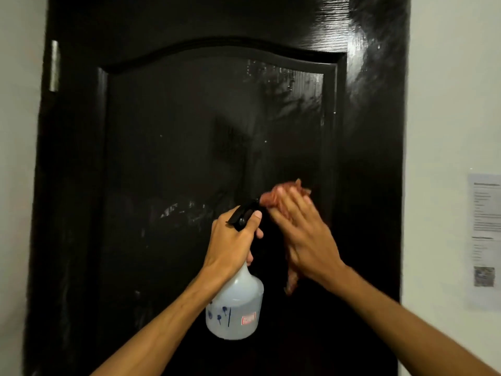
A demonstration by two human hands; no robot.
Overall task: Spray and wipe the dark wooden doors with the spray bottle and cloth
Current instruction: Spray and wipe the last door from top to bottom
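A dark wooden door (173,147) with an arched raised panel fills the view, with wet streaks on its upper right and middle. My left hand (233,240) grips the black trigger head of a translucent white spray bottle (235,310), whose nozzle points at the door. My right hand (303,232) lies flat with straight fingers and presses a reddish cloth (279,194) against the panel, just right of the bottle's nozzle. The cloth shows above the fingertips and hangs below the palm; it is motion-blurred.
A metal hinge (54,66) sits on the door's upper left edge. Pale walls flank the door on both sides. A printed paper sheet (485,240) is stuck on the right wall.
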